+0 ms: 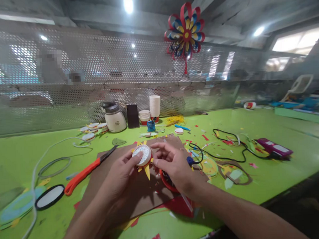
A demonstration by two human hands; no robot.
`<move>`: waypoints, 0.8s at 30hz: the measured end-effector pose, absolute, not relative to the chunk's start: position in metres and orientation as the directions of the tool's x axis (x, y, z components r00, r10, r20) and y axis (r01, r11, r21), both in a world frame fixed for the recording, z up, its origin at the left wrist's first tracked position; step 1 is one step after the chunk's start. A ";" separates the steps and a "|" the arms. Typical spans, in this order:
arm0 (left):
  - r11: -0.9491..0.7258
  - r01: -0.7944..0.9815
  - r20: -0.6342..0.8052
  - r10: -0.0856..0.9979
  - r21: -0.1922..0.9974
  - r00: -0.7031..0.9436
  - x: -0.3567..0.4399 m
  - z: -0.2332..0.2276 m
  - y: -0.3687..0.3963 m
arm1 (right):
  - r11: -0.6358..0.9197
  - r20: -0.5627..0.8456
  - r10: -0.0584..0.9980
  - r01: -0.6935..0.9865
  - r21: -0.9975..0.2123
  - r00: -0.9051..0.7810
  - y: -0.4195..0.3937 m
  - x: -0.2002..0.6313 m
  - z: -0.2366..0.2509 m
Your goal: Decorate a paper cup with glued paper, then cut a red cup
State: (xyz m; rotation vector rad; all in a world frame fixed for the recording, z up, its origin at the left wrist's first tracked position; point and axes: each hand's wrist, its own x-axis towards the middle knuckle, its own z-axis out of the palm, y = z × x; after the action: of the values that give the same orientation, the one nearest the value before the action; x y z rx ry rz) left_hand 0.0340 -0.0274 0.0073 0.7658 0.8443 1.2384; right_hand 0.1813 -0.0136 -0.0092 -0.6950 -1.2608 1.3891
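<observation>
**Both hands on white disc with yellow paper points**

Left hand (119, 175) and right hand (172, 165) grip a small round white disc (142, 155) between fingertips, held just above a brown cardboard sheet (142, 195) at the near centre of the green table (271, 170). Yellow pointed paper pieces stick out beneath the disc. Orange-handled scissors (84, 172) lie left of the hands. A black cable (230, 148) runs right. A paper pinwheel (184, 30) hangs on the far mesh wall.
</observation>
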 end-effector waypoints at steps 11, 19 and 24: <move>0.027 -0.319 -0.011 0.999 0.947 0.052 0.027 0.006 -0.025 | 0.161 0.226 0.958 -0.323 -0.933 -0.175 -0.009 0.182 -0.007; -0.094 -0.257 0.083 0.995 0.962 -0.053 0.030 0.005 -0.030 | 0.261 0.329 0.910 -0.265 -0.928 -0.254 -0.004 0.190 -0.002; -0.125 -0.234 0.106 0.990 0.964 -0.094 0.033 0.008 -0.035 | 0.405 0.441 0.852 -0.179 -0.897 -0.283 -0.007 0.190 0.000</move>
State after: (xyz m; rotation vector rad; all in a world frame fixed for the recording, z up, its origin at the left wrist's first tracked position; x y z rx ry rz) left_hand 0.0326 -0.0351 0.0075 1.0708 1.0273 1.4584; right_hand 0.1903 -0.0073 0.0004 -0.6235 -1.5274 1.1381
